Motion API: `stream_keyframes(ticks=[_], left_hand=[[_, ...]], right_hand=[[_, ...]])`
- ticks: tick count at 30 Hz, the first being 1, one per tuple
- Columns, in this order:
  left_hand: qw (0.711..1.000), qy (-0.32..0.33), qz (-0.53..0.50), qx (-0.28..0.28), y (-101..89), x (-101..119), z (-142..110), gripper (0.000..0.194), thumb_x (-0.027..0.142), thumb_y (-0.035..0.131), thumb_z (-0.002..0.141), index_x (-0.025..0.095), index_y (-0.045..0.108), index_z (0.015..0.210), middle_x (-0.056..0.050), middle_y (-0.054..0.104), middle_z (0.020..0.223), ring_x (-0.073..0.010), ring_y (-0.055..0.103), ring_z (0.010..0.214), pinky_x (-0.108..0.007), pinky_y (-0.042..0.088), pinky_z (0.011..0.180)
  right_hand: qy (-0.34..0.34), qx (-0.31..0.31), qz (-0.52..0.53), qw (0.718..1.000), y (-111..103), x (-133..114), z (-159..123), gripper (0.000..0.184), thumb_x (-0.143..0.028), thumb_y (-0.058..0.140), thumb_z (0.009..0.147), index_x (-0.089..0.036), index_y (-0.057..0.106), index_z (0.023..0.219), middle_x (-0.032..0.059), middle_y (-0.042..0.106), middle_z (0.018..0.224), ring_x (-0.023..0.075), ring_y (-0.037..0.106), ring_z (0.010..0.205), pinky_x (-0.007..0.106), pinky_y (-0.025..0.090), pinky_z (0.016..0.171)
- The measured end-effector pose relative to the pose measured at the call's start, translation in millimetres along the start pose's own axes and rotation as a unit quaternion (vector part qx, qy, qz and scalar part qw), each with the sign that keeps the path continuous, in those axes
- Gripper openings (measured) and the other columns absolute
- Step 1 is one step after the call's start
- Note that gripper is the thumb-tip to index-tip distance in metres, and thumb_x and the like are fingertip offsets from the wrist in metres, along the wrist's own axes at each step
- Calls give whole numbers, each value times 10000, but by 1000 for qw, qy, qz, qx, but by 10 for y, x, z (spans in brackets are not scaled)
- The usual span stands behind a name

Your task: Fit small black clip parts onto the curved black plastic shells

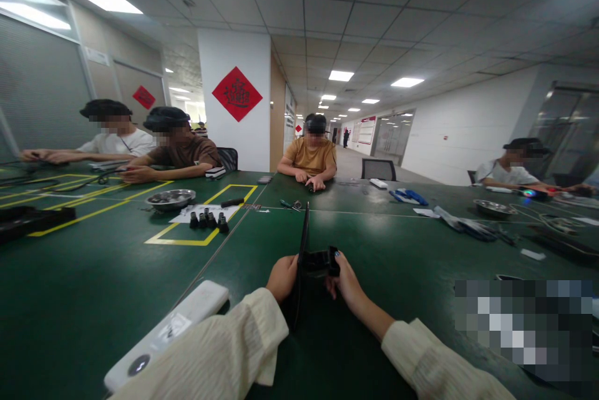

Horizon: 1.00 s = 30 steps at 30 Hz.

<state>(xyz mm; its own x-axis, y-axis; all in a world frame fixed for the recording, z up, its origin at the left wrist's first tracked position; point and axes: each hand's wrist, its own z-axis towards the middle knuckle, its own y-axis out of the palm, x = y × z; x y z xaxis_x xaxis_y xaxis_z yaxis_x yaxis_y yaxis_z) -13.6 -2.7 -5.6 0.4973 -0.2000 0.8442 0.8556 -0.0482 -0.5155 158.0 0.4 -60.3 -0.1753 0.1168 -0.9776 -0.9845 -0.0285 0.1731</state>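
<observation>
A thin, flat black panel [303, 269] stands upright on edge in front of me, seen almost side-on. My left hand [283, 279] grips its left face and edge, with most of the fingers hidden. From its right side juts a black bracket-like part [318, 261]; I cannot make out exactly how it joins the panel. My right hand [345, 276] is closed around the outer end of that part, thumb on top and fingertips below. Near my left forearm lies a long white device [173, 332] with a round dark button.
Dark metal fittings [209, 221] stand on white paper by a metal bowl [171, 199]. Blue-handled pliers [408, 196], grey gloves [463, 224] and another bowl [493, 208] lie to the right. Several people sit around the green table [253, 337], one directly opposite [309, 156].
</observation>
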Motion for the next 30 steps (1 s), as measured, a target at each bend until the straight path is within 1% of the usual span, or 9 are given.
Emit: stream_keyframes(ticks=[2, 5, 8, 13, 18, 24, 28, 30], left_hand=[[1000, 8, 1, -3, 6, -21, 8, 478, 356, 350, 883, 107, 724, 719, -103, 715, 745, -221, 639, 730, -287, 437, 683], [1000, 19, 21, -5, 19, -59, 31, 465, 322, 351, 884, 104, 714, 693, -89, 704, 707, -211, 624, 706, -275, 429, 671], [999, 15, 39, -1, 24, -57, 44, 447, 289, 361, 887, 105, 709, 675, -79, 697, 676, -198, 614, 693, -259, 429, 672], [999, -9, 32, 9, 5, 34, 17, 513, 342, 347, 915, 101, 706, 641, -107, 697, 664, -209, 624, 683, -267, 434, 675], [999, -15, 38, 16, -3, 39, 12, 480, 339, 372, 903, 107, 719, 667, -108, 699, 670, -214, 636, 698, -271, 435, 684], [1000, 8, 22, -6, 7, -19, 12, 482, 347, 350, 901, 104, 735, 742, -107, 718, 740, -219, 644, 743, -274, 427, 676], [1000, 15, 6, -7, -6, 8, -16, 468, 336, 361, 889, 101, 737, 737, -106, 720, 732, -218, 638, 717, -280, 433, 676], [1000, 16, 9, -7, -13, 23, -23, 498, 347, 338, 901, 100, 734, 728, -114, 720, 741, -218, 636, 713, -284, 433, 677]], right_hand=[[-4, -3, 0, 1000, -2, 11, 4, 525, -692, 410, 783, -206, 402, 981, -78, 510, 414, 127, 470, 308, 173, 307, 280], [-5, -1, 3, 1000, -2, 35, 13, 512, -690, 403, 787, -209, 401, 965, -81, 508, 417, 120, 456, 293, 171, 297, 278], [-2, 1, 8, 1000, 5, 49, 21, 504, -683, 400, 787, -210, 400, 962, -84, 503, 419, 117, 449, 289, 171, 292, 276], [10, 7, 13, 1000, 17, 32, 26, 524, -691, 420, 768, -211, 398, 975, -82, 501, 413, 129, 471, 300, 173, 292, 272], [1, -12, 12, 1000, 10, 30, 21, 561, -726, 394, 772, -206, 403, 983, -73, 516, 426, 128, 470, 303, 176, 301, 273], [-4, -23, 7, 1000, -2, 26, 4, 551, -716, 376, 798, -200, 414, 988, -71, 508, 417, 130, 473, 311, 175, 300, 283], [-4, -16, 10, 1000, 6, -2, -12, 514, -688, 382, 808, -205, 397, 986, -75, 512, 418, 128, 477, 317, 171, 310, 286], [-1, -11, 10, 1000, 10, -11, -15, 513, -689, 389, 801, -209, 394, 980, -76, 513, 417, 130, 482, 319, 170, 308, 282]])
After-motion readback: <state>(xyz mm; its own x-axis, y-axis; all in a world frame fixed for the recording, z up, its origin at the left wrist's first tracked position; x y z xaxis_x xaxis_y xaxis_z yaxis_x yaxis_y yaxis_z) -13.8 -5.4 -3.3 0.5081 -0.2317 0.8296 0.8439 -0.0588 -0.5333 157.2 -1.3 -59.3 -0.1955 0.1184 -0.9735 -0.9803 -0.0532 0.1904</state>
